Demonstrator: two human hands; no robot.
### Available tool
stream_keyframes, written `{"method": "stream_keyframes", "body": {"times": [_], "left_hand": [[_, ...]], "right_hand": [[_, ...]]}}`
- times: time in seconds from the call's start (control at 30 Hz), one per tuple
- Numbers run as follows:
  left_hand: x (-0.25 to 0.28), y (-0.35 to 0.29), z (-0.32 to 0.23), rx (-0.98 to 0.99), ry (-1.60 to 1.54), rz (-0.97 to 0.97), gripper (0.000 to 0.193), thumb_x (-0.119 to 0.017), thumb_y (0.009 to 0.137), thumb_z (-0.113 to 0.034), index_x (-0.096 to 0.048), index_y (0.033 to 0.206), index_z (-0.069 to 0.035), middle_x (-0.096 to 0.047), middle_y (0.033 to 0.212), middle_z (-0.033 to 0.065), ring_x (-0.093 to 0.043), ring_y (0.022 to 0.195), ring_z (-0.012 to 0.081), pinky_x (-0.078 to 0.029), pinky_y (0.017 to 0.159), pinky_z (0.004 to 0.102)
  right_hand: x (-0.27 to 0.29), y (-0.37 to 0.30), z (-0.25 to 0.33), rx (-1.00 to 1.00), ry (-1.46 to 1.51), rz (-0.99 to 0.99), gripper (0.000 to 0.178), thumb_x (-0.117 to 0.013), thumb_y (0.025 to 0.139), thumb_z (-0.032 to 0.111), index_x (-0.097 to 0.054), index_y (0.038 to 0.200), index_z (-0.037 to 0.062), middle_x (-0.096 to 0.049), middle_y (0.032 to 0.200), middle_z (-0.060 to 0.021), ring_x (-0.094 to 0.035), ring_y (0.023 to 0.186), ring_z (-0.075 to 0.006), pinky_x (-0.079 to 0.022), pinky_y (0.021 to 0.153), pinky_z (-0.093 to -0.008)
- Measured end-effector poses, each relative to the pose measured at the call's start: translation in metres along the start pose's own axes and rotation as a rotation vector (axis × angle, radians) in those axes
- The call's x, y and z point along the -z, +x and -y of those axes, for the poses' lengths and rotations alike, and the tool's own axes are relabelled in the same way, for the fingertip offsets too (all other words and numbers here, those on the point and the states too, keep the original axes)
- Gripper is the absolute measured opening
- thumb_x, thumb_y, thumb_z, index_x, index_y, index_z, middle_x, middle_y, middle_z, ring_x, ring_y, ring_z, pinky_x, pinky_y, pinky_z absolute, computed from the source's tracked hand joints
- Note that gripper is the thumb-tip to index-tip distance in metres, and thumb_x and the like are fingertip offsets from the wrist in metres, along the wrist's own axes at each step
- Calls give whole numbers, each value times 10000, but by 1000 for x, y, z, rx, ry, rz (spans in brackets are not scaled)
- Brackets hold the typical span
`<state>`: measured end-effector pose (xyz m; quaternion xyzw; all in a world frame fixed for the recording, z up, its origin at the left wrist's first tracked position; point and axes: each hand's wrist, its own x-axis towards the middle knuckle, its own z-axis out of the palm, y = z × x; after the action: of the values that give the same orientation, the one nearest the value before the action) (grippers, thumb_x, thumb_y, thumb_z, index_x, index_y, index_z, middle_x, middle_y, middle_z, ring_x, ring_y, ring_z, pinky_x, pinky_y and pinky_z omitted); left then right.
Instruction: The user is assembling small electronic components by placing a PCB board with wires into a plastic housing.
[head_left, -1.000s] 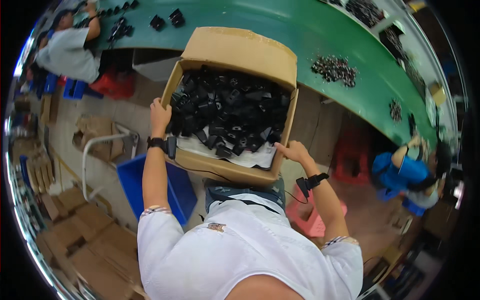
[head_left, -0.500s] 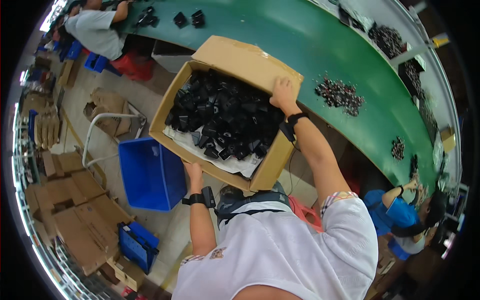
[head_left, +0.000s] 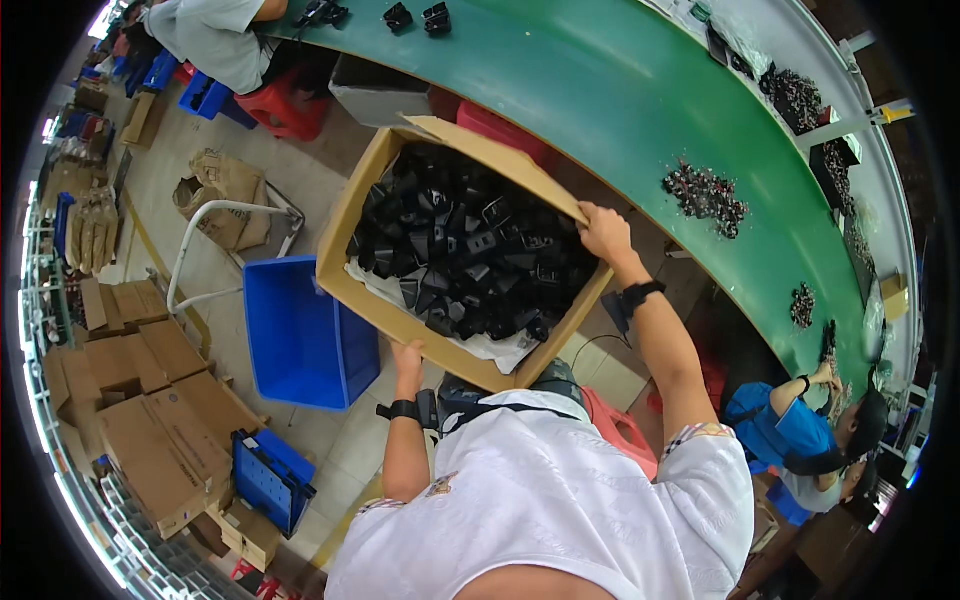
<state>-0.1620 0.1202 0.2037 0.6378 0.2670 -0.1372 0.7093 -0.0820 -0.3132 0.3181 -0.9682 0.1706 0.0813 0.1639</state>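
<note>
An open cardboard box is in front of my body, at the near side of the green workbench. Many small black plastic parts fill it in a loose heap, with white sheet lining showing along the near edge. My left hand grips the box at its near side; its fingertips are partly hidden by the cardboard. At the far right corner, my right hand is closed on the raised far flap. Both wrists wear black bands with small devices.
A blue bin stands on the floor left of the box, beside a white tubular frame. Flattened cartons lie further left. The green workbench holds piles of small parts. Co-workers sit at far left and right.
The box has shifted slightly right and toward me. Its far flap, spread over the bench edge before, now stands more upright, and my right hand has moved right with it.
</note>
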Motion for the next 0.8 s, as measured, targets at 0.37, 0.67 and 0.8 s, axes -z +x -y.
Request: {"method": "stream_keyframes", "body": {"times": [0.37, 0.67, 0.8], "left_hand": [[-96, 36, -35, -236, 117, -68, 854, -566, 633, 40, -175, 1391, -6, -365, 1289, 131, -467, 1022, 247, -419, 870, 327], [-79, 23, -111, 170, -95, -88, 443, -577, 752, -157, -427, 1167, -116, -541, 971, 120, -590, 770, 305, -515, 647, 453], [-39, 77, -94, 136, -58, -62, 449, -562, 739, -67, -440, 1161, -164, -516, 937, 105, -568, 877, 306, -507, 716, 483]], "right_hand": [[-27, -38, -46, -609, 410, -106, 816, -714, 634, 437, -425, 1240, -27, -515, 1202, -277, -504, 1119, -407, -430, 921, -438], [-68, -54, -40, -676, 700, 109, 858, -634, 692, 138, -177, 1412, 47, -569, 1063, -212, -589, 910, -321, -503, 666, -421], [-48, -65, -24, -442, 1310, 73, 716, -535, 649, 13, -337, 1334, 72, -513, 781, -68, -527, 652, -178, -447, 529, -307]]}}
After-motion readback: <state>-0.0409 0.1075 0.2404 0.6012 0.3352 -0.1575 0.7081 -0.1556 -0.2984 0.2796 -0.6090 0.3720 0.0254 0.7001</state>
